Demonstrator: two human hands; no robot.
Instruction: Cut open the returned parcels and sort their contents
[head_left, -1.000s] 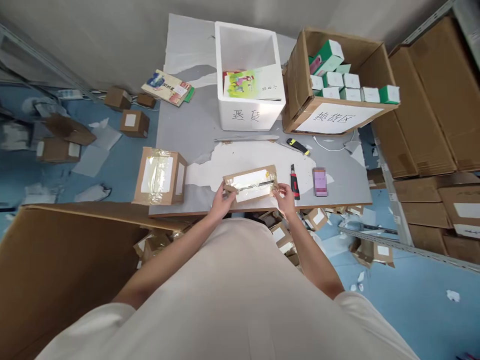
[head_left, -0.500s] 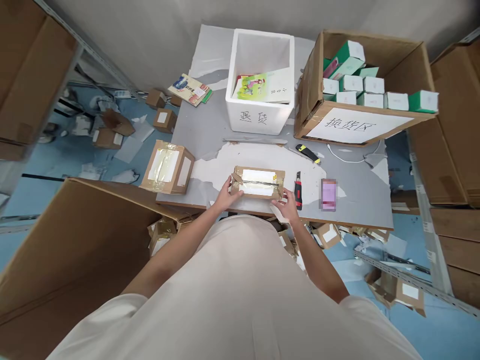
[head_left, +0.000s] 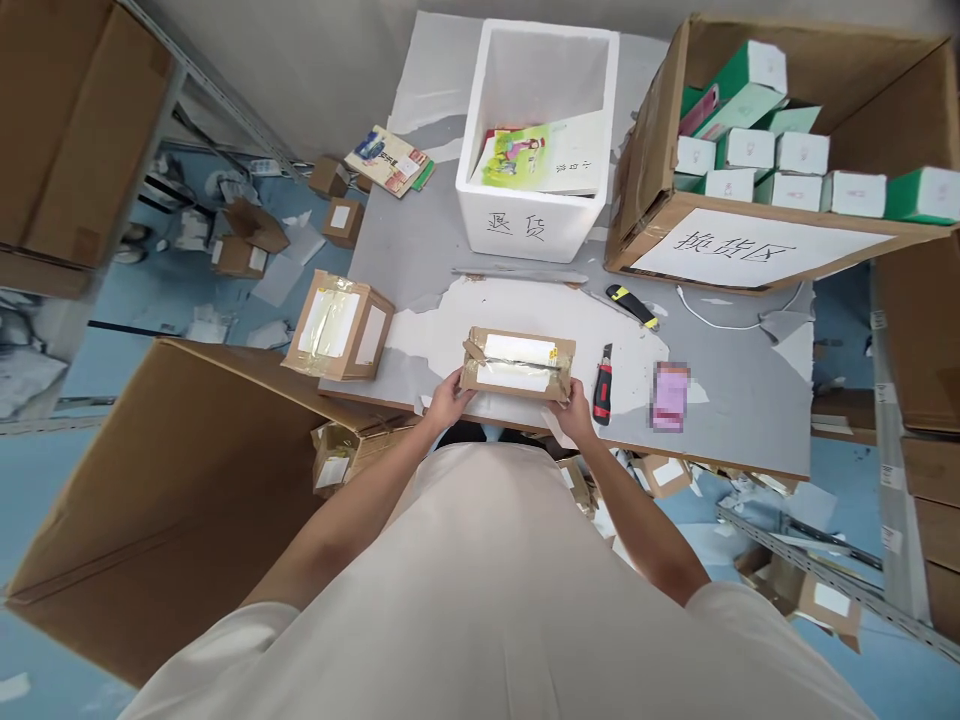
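A small taped cardboard box [head_left: 517,376] lies at the front of the table, between my two hands. Its top has white labels under clear tape, with a dark slit running lengthwise through them. My left hand [head_left: 448,402] grips the lower left corner, fingers partly hidden by the box. At the lower right corner, my right hand [head_left: 574,414] has its fingers closed around the edge, some of them tucked underneath. Just right of that hand lies a red and black utility knife [head_left: 602,386] with its blade out.
Another taped box [head_left: 339,328] stands left on the table [head_left: 739,400]. Behind are a white foam bin [head_left: 536,225] with books and a large carton [head_left: 814,255] of green-and-white boxes. A yellow-black cutter [head_left: 631,306] and a blurred pink item [head_left: 669,396] lie right. An open carton [head_left: 195,480] is lower left.
The view has shifted, so the table things appear slightly larger and spread outward. My left thumb has slid off the box's top to its front edge. Both hands remain on the box.
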